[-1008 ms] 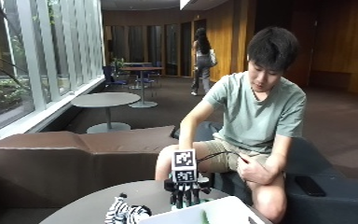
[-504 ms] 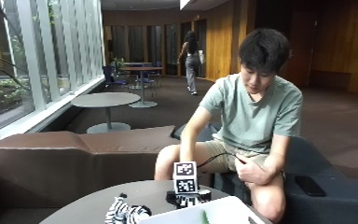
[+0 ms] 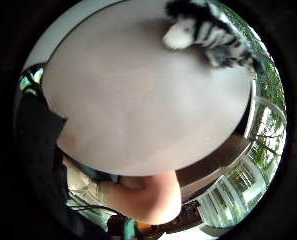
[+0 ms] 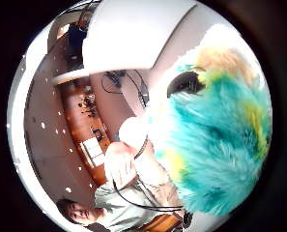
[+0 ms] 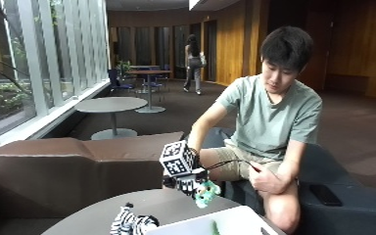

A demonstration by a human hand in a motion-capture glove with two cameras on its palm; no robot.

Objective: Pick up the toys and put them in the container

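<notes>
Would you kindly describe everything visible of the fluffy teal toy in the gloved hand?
The teal toy is a small plush of long shaggy fur, mostly teal with yellow patches and a pale orange tuft. The gloved right hand holds it lifted above the round table, clear of the surface, beside the white container. It fills much of the thumb side palm view. Its shape and face are unclear.

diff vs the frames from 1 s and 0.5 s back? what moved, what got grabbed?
The gloved right hand has lifted off the table and now holds a fluffy teal toy, raised above the surface near the white container. Earlier the hand was low on the table. The zebra toy lies where it was, and the bare hand stays on the knee.
</notes>
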